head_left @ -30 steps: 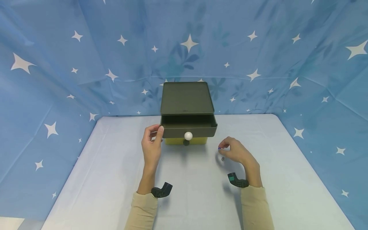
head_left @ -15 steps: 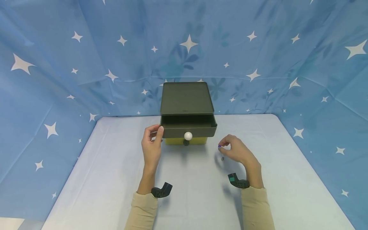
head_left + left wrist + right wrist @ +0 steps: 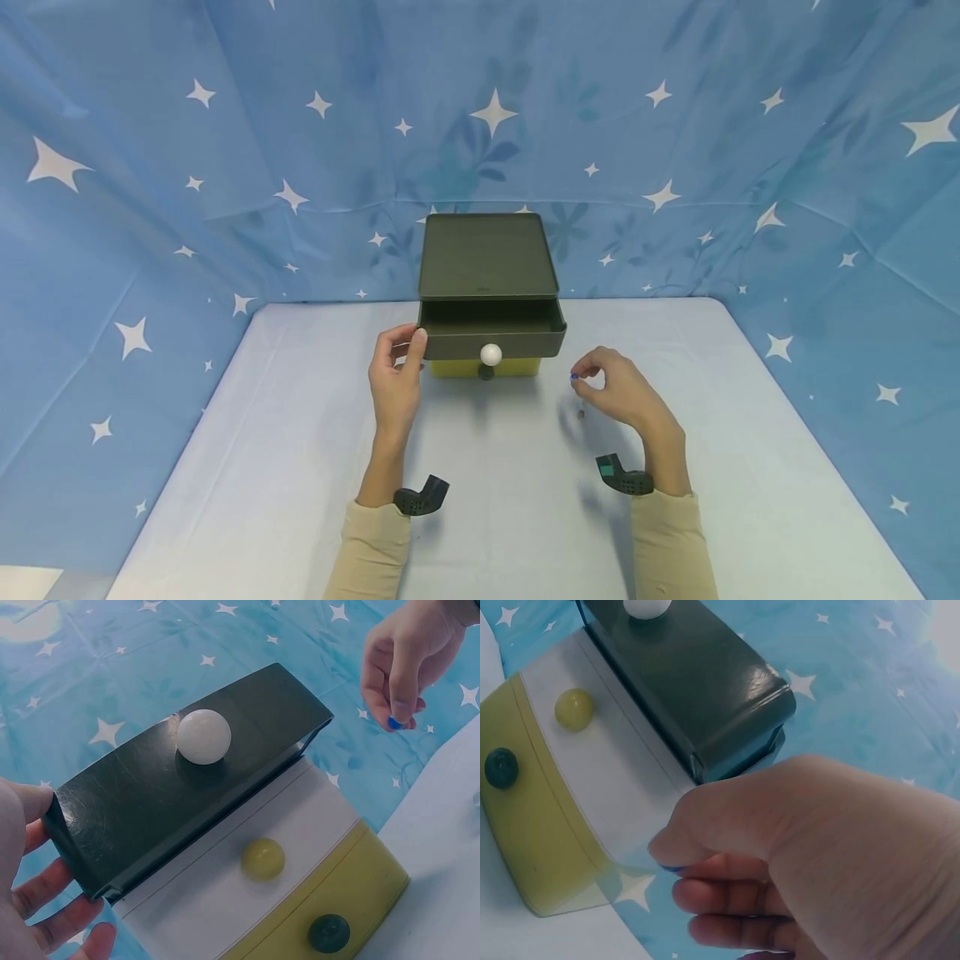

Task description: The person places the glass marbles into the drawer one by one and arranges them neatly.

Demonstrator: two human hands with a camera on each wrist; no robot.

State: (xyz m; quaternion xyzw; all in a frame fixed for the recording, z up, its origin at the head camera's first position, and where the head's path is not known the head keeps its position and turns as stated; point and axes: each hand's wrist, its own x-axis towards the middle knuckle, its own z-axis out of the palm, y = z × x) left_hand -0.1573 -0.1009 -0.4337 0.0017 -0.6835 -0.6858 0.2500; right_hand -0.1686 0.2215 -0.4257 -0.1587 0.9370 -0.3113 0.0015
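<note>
A small three-tier drawer cabinet has its dark green top drawer [image 3: 450,346] pulled out, a round white knob [image 3: 491,355] on its front. My left hand [image 3: 395,379] holds that drawer by its left front corner, thumb at the front edge and fingers along the side. To the right of the cabinet, my right hand [image 3: 615,387] pinches a small blue object [image 3: 574,377] between thumb and fingertips. Most of the blue object is hidden by the fingers, so I cannot tell its kind. Below it in the head view shows a tiny greyish thing [image 3: 581,413].
Under the open drawer are a white drawer [image 3: 202,885] with a yellow knob [image 3: 263,859] and a yellow drawer [image 3: 382,874] with a dark green knob [image 3: 329,933]. A white table [image 3: 495,500] carries the cabinet. Behind hangs a blue star-patterned cloth [image 3: 360,150].
My right hand has risen slightly and moved a little away from me with the blue object. The left hand and the drawer have stayed put.
</note>
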